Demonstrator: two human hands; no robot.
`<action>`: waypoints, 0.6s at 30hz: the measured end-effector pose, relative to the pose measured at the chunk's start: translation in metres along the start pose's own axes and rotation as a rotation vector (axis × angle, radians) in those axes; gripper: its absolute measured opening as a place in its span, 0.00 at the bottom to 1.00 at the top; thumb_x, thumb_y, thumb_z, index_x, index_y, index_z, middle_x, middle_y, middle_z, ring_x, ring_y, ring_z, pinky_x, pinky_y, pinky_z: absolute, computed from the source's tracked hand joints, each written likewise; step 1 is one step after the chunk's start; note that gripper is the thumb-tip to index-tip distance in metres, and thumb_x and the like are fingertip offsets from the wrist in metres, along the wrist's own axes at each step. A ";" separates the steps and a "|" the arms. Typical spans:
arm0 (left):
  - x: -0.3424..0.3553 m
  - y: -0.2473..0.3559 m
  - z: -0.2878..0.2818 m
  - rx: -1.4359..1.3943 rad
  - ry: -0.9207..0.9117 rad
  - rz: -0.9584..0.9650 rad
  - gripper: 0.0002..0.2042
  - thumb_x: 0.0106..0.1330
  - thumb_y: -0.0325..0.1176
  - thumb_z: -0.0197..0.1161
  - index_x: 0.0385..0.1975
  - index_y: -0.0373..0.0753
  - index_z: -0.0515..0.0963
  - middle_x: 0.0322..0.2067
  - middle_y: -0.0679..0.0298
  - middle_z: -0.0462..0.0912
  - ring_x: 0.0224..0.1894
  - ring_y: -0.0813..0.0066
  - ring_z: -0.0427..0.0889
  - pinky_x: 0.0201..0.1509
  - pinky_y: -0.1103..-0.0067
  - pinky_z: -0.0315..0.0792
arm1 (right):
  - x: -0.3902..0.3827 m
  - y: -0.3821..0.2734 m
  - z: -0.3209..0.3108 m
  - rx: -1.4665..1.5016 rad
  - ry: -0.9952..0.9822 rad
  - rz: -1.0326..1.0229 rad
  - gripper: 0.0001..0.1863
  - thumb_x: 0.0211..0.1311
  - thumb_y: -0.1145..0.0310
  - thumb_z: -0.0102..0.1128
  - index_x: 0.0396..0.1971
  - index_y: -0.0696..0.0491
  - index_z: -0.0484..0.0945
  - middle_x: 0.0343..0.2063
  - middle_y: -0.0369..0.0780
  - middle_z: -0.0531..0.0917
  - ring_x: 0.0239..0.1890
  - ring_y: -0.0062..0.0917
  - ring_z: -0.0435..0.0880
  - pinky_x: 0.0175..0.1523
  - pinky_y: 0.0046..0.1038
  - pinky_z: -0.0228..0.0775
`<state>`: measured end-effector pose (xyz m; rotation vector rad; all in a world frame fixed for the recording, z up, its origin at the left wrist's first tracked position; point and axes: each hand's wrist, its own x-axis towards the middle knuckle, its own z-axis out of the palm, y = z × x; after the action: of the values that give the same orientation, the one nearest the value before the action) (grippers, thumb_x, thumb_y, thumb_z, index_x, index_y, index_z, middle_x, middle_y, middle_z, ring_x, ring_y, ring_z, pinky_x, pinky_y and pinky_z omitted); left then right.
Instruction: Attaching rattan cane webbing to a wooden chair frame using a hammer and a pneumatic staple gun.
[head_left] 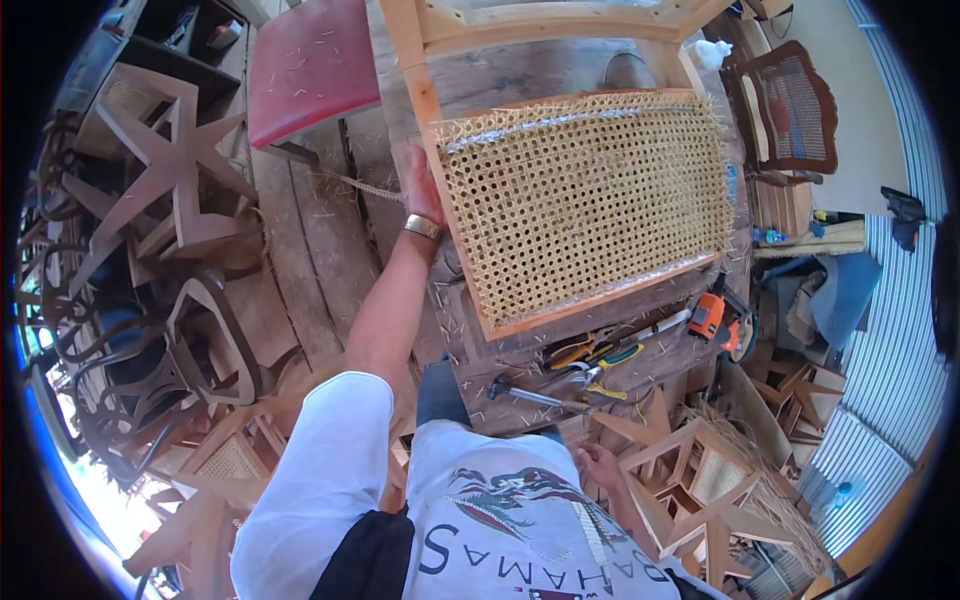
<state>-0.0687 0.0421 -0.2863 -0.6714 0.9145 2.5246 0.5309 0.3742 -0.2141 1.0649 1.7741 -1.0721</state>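
A light wooden chair frame (420, 95) lies on the workbench, with a woven cane panel (590, 195) across its seat. Loose cane ends bristle along the panel's edges, and whitish strips run by its far and near sides. My left hand (424, 188) grips the left side rail of the frame, its fingers pointing away from me; the thumb is hidden. Down by my right side, my right hand (600, 467) hangs away from the chair. Its fingers are loosely bent and a little apart, and I see nothing in them.
On the bench's near side lie a hammer (530, 395), pliers (620, 356) and an orange-and-black power tool (712, 318). A red padded seat (312, 70) stands at the far left. Wooden chair parts (175, 165) crowd the left; more frames (700, 470) and cane strands fill the lower right.
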 end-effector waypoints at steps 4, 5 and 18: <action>0.000 0.000 0.001 -0.018 -0.019 -0.012 0.56 0.65 0.84 0.51 0.78 0.37 0.64 0.72 0.45 0.74 0.69 0.43 0.78 0.75 0.52 0.72 | 0.010 0.016 0.003 0.031 0.021 0.062 0.20 0.73 0.59 0.67 0.53 0.60 0.85 0.37 0.44 0.92 0.38 0.26 0.89 0.48 0.31 0.81; -0.001 0.001 0.003 -0.036 -0.035 -0.024 0.57 0.64 0.84 0.51 0.78 0.37 0.64 0.72 0.45 0.74 0.69 0.43 0.77 0.75 0.52 0.71 | 0.012 0.017 -0.004 0.026 0.038 0.086 0.20 0.73 0.59 0.66 0.54 0.60 0.85 0.36 0.44 0.92 0.38 0.26 0.89 0.48 0.32 0.81; 0.002 -0.007 -0.002 -0.097 -0.004 -0.060 0.52 0.68 0.81 0.50 0.78 0.41 0.66 0.71 0.49 0.75 0.68 0.45 0.77 0.73 0.51 0.73 | 0.067 -0.120 -0.201 -0.076 0.716 -0.340 0.37 0.74 0.67 0.67 0.77 0.60 0.61 0.39 0.43 0.88 0.40 0.27 0.87 0.49 0.30 0.80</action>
<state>-0.0662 0.0461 -0.2919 -0.7123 0.7629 2.5286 0.3586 0.5414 -0.1770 1.2198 2.6171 -0.8529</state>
